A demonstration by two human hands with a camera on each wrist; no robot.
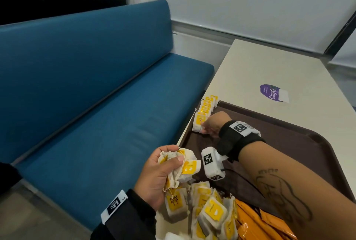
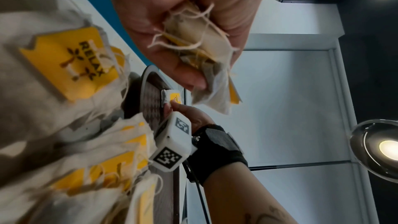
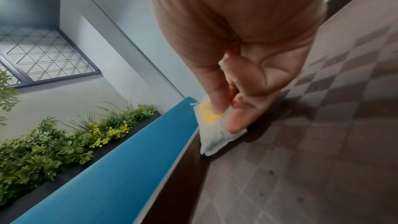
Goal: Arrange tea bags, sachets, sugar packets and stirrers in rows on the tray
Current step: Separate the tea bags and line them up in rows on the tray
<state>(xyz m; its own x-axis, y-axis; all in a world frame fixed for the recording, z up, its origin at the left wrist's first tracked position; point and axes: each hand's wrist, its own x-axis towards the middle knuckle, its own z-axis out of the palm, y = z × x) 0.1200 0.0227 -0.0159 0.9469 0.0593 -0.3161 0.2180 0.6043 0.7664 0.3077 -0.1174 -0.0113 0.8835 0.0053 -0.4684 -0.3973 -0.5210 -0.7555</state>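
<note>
Head view: a bunch of tea bags [image 1: 181, 164] is clutched in the curled left hand [image 1: 156, 178] above a loose pile [image 1: 208, 209]; a row of tea bags [image 1: 205, 112] is lined along the tray [image 1: 300, 143] edge, its nearest bag touched by the right hand [image 1: 211, 126].

Left wrist view: the bunch is seen enclosed by curled fingers [image 2: 234, 14].

Right wrist view: one tea bag [image 3: 215, 132] is pinched under thumb and fingertips [image 3: 237, 118] at the tray rim.

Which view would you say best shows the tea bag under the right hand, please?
The right wrist view: the tea bag is large, under the fingers. In the head view it ends the row; in the left wrist view it is tiny.
</note>
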